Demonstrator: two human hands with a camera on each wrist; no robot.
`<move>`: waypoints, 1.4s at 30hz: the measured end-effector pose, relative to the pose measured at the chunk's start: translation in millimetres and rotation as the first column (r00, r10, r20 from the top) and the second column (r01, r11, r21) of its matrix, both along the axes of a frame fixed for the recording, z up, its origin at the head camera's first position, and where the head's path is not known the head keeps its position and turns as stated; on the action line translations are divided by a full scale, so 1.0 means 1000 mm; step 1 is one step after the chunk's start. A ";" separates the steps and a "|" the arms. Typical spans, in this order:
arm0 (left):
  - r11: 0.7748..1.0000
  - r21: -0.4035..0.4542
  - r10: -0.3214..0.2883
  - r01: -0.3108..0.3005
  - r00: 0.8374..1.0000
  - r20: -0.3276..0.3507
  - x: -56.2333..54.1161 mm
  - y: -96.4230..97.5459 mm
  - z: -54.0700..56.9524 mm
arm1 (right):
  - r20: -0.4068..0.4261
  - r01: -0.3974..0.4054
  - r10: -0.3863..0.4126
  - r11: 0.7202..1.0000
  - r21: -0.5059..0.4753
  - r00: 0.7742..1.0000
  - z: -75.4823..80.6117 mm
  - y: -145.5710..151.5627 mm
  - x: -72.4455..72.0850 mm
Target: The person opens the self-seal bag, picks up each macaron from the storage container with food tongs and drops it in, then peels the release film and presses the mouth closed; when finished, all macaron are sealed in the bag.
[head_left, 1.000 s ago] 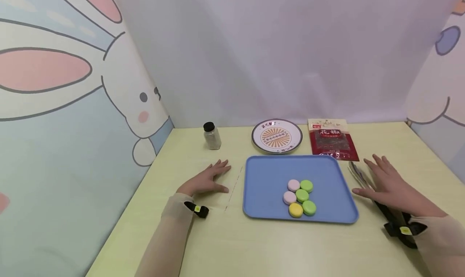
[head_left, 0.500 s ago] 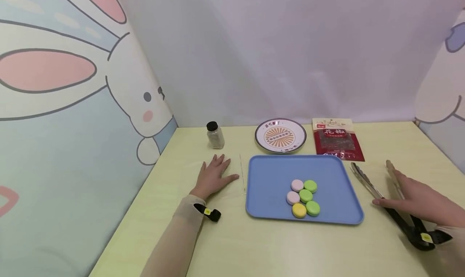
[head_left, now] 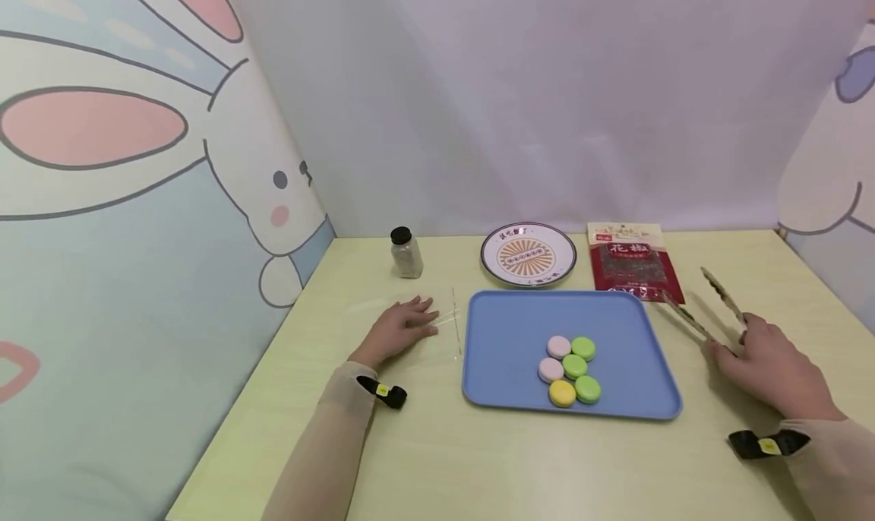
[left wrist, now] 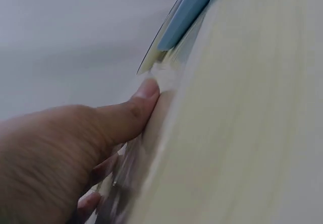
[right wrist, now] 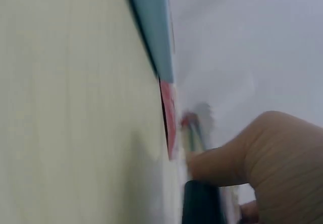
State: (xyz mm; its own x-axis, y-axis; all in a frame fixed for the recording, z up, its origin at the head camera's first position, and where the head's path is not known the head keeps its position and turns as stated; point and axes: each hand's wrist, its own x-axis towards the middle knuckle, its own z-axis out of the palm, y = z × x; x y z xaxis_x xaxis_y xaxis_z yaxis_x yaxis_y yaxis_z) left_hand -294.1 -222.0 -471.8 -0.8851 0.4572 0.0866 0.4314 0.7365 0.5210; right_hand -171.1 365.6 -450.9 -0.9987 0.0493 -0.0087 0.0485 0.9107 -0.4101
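Note:
My left hand (head_left: 396, 331) lies over a clear plastic bag (head_left: 447, 320) left of the tray, its thumb and fingers drawn together on the creased film. In the left wrist view the thumb (left wrist: 126, 118) meets the wrinkled plastic, and the other fingers are partly hidden. On the right, my right hand (head_left: 779, 365) grips a pair of tongs (head_left: 726, 293), raised off the table with the tips spread and pointing away. Between the hands, a blue tray (head_left: 506, 354) bears several macarons: pink (head_left: 559, 347), green (head_left: 587, 389) and yellow (head_left: 562, 393).
Behind the tray stands a patterned plate (head_left: 495, 251), with a red spice packet (head_left: 636, 270) to its right. A small black-capped jar (head_left: 407, 257) stands at the back left. Printed walls (head_left: 137, 316) and a pale curtain (head_left: 513, 126) bound the table (head_left: 547, 468).
My right hand has taken hold of the tongs and lifted them from the table. The left hand's spread fingers have drawn together, creasing the plastic bag.

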 end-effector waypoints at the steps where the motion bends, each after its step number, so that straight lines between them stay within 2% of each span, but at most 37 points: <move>1: 1.000 0.016 0.015 -0.014 0.999 -0.031 0.000 0.001 -0.001 | -0.008 0.011 -0.011 1.000 -0.018 1.000 -0.002 0.000 0.000; 3: 0.998 0.036 0.051 -0.048 0.993 -0.106 0.001 0.004 -0.003 | -0.028 0.018 -0.019 0.999 -0.048 0.999 -0.007 -0.002 0.000; 5: 0.995 0.049 0.093 -0.085 0.979 -0.181 0.001 0.007 -0.003 | -0.051 0.007 -0.010 0.998 -0.056 0.999 -0.011 -0.003 0.000; 7: 0.990 0.075 0.133 -0.119 0.965 -0.226 0.001 0.009 -0.001 | -0.055 -0.007 0.004 0.999 -0.050 0.998 -0.013 -0.004 0.001; 10: 0.978 0.130 0.191 -0.164 0.953 -0.234 0.000 0.010 0.001 | -0.075 -0.014 0.011 0.999 -0.039 0.997 -0.014 -0.005 0.001; 13: 0.966 0.192 0.216 -0.176 0.952 -0.215 -0.001 0.010 0.001 | -0.072 -0.026 0.023 0.999 -0.037 0.997 -0.013 -0.005 0.001; 19: 0.959 0.248 0.195 -0.136 0.954 -0.228 -0.001 0.006 0.002 | -0.096 -0.065 0.060 0.997 -0.046 0.994 -0.010 -0.006 0.000; 25: 0.967 0.208 0.199 -0.150 0.950 -0.239 -0.001 0.002 0.004 | -0.091 -0.086 0.082 0.996 -0.038 0.992 -0.008 -0.006 -0.003; 31: 0.975 0.155 0.199 -0.162 0.943 -0.266 0.003 0.004 0.010 | -0.019 -0.057 0.056 0.998 -0.038 0.998 -0.007 -0.004 -0.003; 37: 0.988 0.042 0.155 -0.149 0.949 -0.276 0.005 0.006 0.010 | 0.000 -0.049 0.049 0.998 -0.034 0.999 -0.008 -0.004 -0.003; 40: 0.991 0.004 0.127 -0.133 0.937 -0.326 0.006 0.005 0.008 | -0.004 -0.051 0.051 0.998 -0.037 0.999 -0.008 -0.005 -0.002; 42: 0.988 -0.015 0.139 -0.154 0.926 -0.352 0.006 0.005 0.008 | -0.007 -0.050 0.050 0.998 -0.039 0.999 -0.008 -0.005 -0.002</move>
